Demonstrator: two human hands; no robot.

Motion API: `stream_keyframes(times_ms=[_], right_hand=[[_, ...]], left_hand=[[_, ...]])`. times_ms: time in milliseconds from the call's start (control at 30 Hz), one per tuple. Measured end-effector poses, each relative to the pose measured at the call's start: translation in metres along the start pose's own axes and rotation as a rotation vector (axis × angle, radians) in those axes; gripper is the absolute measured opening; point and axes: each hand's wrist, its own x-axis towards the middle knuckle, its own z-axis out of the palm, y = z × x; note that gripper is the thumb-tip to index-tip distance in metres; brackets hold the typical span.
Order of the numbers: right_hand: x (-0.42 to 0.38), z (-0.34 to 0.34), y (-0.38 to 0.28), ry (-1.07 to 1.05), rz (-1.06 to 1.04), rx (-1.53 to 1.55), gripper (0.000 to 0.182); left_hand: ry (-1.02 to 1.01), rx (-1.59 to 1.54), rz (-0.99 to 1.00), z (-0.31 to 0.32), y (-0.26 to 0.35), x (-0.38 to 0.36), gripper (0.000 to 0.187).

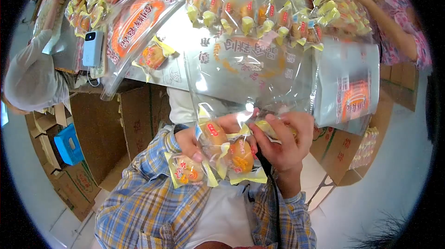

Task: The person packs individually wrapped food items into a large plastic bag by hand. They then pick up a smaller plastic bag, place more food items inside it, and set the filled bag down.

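Observation:
Low in the middle of the view, my left hand (192, 143) is closed on several small wrapped pastries (212, 138) in clear and yellow packets. More packets (242, 155) hang between my two hands, in front of my chest. My right hand (289, 142) has its fingers curled round another yellow-edged packet (266, 128). Just beyond both hands lies a large clear plastic bag (250, 75) with printing, its near edge by my fingers. A row of wrapped pastries (248, 10) sits at the bag's far end.
Printed bags (146, 17) lie at the left, near a single wrapped pastry (153, 56) and a white power bank (92, 49). More bags (347, 87) lie at the right. Pastry piles stand behind. Cardboard boxes (97, 133) are below. Other people's arms (391, 29) show at both sides.

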Motion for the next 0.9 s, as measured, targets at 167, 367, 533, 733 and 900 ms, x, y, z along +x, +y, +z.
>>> stream_keyframes(times_ms=[167, 367, 533, 733, 900], right_hand=[[0.009, -0.005, -0.008, -0.06, 0.027, -0.046, 0.049], [0.006, 0.0, -0.003, -0.02, -0.012, -0.026, 0.049], [0.004, 0.002, -0.001, -0.011, -0.008, -0.021, 0.048], [0.005, 0.002, 0.001, -0.023, -0.011, 0.007, 0.045], [0.005, 0.001, 0.001, -0.097, -0.002, 0.008, 0.045]], left_hand=[[0.025, -0.095, 0.013, 0.01, -0.001, 0.005, 0.137], [0.091, -0.063, -0.013, 0.014, 0.002, 0.003, 0.136], [0.078, -0.046, 0.013, 0.013, 0.001, 0.005, 0.132], [0.213, 0.041, -0.016, 0.014, 0.006, -0.006, 0.122], [0.206, 0.073, -0.004, 0.006, 0.009, -0.011, 0.119]])
